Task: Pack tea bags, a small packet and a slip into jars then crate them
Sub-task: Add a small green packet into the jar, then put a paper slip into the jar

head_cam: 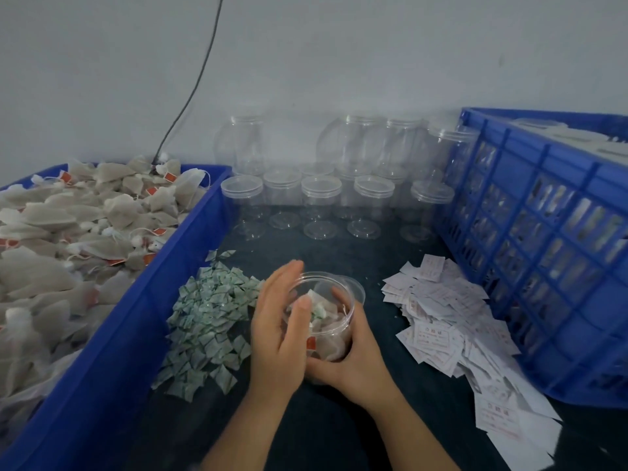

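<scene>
The open jar [334,300], near the middle of the table [339,423], is best held steady in the wrapped grip of the right hand [353,368] while the small packet [318,313], seemingly lying on the tea bags [331,339] inside, is tucked down by the flat, empty left hand [282,331] beside its rim.

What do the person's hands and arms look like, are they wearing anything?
The left hand and right hand are bare: no gloves, rings or watch show. The forearms are uncovered too, with no sleeve in view.
</scene>
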Demonstrator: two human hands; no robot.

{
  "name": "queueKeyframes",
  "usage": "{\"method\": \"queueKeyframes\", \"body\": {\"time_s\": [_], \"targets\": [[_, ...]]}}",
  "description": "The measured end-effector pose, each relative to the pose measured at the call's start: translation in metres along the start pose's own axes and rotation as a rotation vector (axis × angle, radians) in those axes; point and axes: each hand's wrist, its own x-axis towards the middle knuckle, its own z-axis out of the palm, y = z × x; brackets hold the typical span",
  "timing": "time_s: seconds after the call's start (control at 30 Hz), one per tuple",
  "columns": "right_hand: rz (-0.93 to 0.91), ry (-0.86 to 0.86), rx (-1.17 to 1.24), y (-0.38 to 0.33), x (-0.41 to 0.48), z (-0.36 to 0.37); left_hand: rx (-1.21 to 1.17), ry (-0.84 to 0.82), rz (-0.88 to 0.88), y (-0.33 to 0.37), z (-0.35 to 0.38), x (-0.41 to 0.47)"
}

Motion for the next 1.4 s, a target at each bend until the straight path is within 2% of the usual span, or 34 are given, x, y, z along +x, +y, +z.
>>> {"method": "queueKeyframes", "body": {"time_s": [0.07,0.13,0.2,0.3,0.43,0.6,0.7,0.77,0.83,0.87,0.93,1.17,1.27,1.4], "targets": [[0.027,-0.005,0.017,0.001,-0.001,-0.002,-0.259,0.019,-0.238,-0.010,0.005,-0.009],[0.024,-0.015,0.008,0.000,0.000,-0.005,-0.351,-0.024,-0.393,-0.019,0.006,-0.008],[0.017,-0.004,0.021,-0.003,0.001,-0.004,-0.341,-0.027,-0.427,-0.027,0.006,-0.004],[0.085,0.115,0.155,-0.006,0.004,-0.002,-0.279,0.007,-0.470,-0.034,0.009,-0.006],[0.101,0.243,0.143,-0.003,0.004,-0.003,-0.239,0.010,-0.491,-0.034,0.012,-0.006],[-0.083,0.363,-0.121,-0.016,-0.002,-0.005,-0.249,0.008,-0.510,-0.037,0.011,-0.007],[-0.102,0.465,-0.640,-0.030,0.006,-0.039,-0.252,0.012,-0.537,-0.041,0.010,-0.007],[0.077,0.396,-1.095,-0.038,0.015,-0.069,-0.270,0.030,-0.545,-0.043,0.011,-0.006],[0.405,0.276,-1.383,-0.046,0.020,-0.091,-0.281,0.040,-0.547,-0.046,0.012,-0.006],[0.537,0.210,-1.434,-0.047,0.020,-0.097,-0.288,0.044,-0.552,-0.046,0.012,-0.005],[0.630,0.118,-1.500,-0.044,0.018,-0.105,-0.299,0.045,-0.561,-0.046,0.013,-0.005],[0.508,0.130,-1.595,-0.037,0.020,-0.110,-0.308,0.042,-0.561,-0.045,0.013,-0.005],[0.398,0.217,-1.629,-0.039,0.021,-0.110,-0.309,0.038,-0.568,-0.044,0.012,-0.005],[0.278,0.345,-1.560,-0.035,0.023,-0.116,-0.313,0.041,-0.582,-0.043,0.012,-0.005]]}}
